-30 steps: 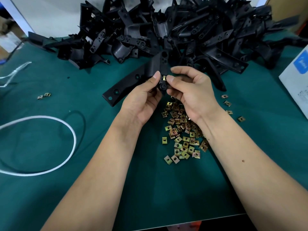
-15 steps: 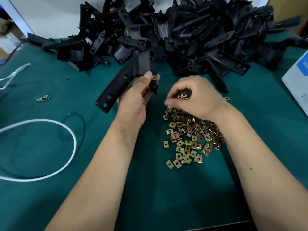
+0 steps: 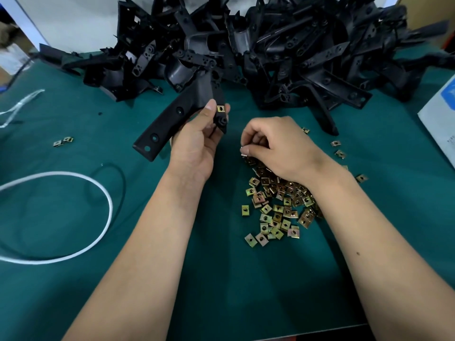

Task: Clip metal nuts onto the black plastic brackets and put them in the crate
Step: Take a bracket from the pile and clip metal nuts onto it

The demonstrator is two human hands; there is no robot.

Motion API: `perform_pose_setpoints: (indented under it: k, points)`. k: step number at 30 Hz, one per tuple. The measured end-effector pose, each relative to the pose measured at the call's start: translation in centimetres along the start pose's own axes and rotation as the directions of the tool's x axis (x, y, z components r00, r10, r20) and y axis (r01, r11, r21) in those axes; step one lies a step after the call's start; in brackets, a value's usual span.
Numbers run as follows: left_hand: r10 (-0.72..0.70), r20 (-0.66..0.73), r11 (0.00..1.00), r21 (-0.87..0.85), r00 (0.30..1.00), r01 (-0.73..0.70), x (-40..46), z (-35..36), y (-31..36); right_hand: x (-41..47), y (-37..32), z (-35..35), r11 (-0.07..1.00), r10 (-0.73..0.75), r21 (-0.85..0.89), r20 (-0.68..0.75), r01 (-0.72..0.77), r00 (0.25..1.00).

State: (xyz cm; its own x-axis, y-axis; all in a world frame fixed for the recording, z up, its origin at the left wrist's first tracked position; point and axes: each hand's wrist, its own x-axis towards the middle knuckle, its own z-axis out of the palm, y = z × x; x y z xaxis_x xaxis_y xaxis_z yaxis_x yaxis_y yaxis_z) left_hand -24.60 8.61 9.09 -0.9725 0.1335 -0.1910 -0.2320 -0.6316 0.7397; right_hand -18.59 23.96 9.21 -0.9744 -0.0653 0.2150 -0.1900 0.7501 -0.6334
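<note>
My left hand (image 3: pixel 197 146) grips a black plastic bracket (image 3: pixel 172 119), held above the green mat with its long arm pointing down-left. One brass-coloured metal nut (image 3: pixel 220 108) is clipped on the bracket's tab by my thumb. My right hand (image 3: pixel 275 146) rests with fingers curled on the top of the pile of loose metal nuts (image 3: pixel 278 203), pinching at one nut at the fingertips. A big heap of black brackets (image 3: pixel 246 52) fills the back of the table. No crate is in view.
A white cord loop (image 3: pixel 73 249) and a thin black cable (image 3: pixel 118 173) lie at the left. Two stray nuts (image 3: pixel 62 141) sit at the left, a few more (image 3: pixel 339 153) at the right. A white box (image 3: pixel 440 119) stands at the right edge.
My right hand left the bracket and dropped onto the nut pile. My left hand lifted the bracket, with a nut clipped on, slightly up and left.
</note>
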Motion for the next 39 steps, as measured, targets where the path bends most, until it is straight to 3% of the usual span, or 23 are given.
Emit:
perform_pose_setpoints:
  k: [25, 34, 39]
  points:
    - [-0.022, -0.005, 0.998, -0.054, 1.0, 0.021, 0.0, -0.4, 0.4, -0.3, -0.8, -0.4, 0.997, -0.042, -0.063, -0.069, 0.038, 0.997]
    - [-0.034, 0.0, 0.995, -0.097, 0.999, 0.034, 0.0, -0.5, 0.5, -0.7, -1.2, -0.4, 0.985, 0.039, 0.172, -0.053, -0.029, 0.998]
    - [-0.035, 0.001, 0.993, -0.113, 0.999, 0.035, -0.1, -0.5, 0.6, -0.7, -1.5, -0.2, 0.986, 0.072, 0.157, -0.094, -0.057, 0.993]
